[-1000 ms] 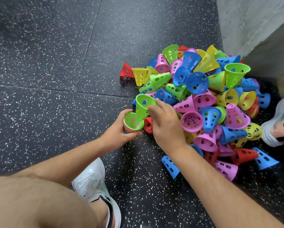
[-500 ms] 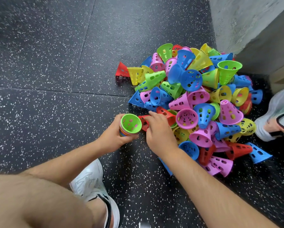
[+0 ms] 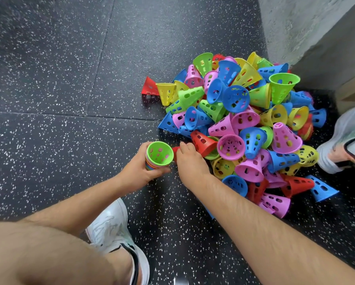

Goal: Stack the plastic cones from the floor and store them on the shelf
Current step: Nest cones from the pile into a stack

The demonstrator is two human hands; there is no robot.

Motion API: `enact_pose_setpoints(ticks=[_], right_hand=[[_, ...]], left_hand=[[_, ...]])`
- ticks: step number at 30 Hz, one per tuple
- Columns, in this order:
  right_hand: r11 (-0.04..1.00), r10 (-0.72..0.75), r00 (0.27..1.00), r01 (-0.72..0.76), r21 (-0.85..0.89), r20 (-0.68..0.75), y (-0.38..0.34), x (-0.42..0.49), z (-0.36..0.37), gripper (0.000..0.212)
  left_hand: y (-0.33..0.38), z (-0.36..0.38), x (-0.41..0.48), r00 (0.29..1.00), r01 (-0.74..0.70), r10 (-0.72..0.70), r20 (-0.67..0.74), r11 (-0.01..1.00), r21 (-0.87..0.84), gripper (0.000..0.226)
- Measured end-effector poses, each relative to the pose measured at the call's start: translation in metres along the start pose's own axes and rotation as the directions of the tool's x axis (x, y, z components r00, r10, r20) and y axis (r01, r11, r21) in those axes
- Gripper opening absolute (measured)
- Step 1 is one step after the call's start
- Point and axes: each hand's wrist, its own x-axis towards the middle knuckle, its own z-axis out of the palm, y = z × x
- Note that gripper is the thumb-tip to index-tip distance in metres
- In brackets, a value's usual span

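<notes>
Two hands in shot, the left hand [image 3: 138,171] and the right hand [image 3: 190,163]; two white shoes, one shoe [image 3: 113,229] below the pile of cones [image 3: 244,128], the other shoe [image 3: 345,138] to its right; one nested stack [image 3: 159,156] left of the pile; loose cones there too many and too overlapped to count.

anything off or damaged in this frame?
No damage visible. The odd part is the mess itself: loose cones lie tumbled in a heap on the floor by the wall, tipped every way. One red cone sits apart at the heap's far left edge. Only the stack in the left hand is nested.
</notes>
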Motion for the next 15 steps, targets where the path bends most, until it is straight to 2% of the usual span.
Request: enact_pose_setpoints(ticks=[6, 11, 15], right_hand=[[0.973, 0.079, 0.972, -0.027, 0.23, -0.22, 0.004, -0.013, -0.021, 0.052], [0.901, 0.195, 0.854, 0.038, 0.432, -0.482, 0.012, -0.022, -0.029, 0.048], [0.798, 0.28, 0.765, 0.151, 0.583, -0.58, 0.012, -0.032, -0.038, 0.044]], left_hand=[[-0.001, -0.001, -0.003, 1.0, -0.016, 0.016, -0.018, 1.0, 0.012, 0.071], [0.001, -0.003, -0.003, 1.0, -0.003, 0.003, -0.018, 1.0, -0.008, 0.079], [0.003, -0.002, -0.005, 1.0, -0.005, 0.005, 0.006, 1.0, 0.023, 0.076]])
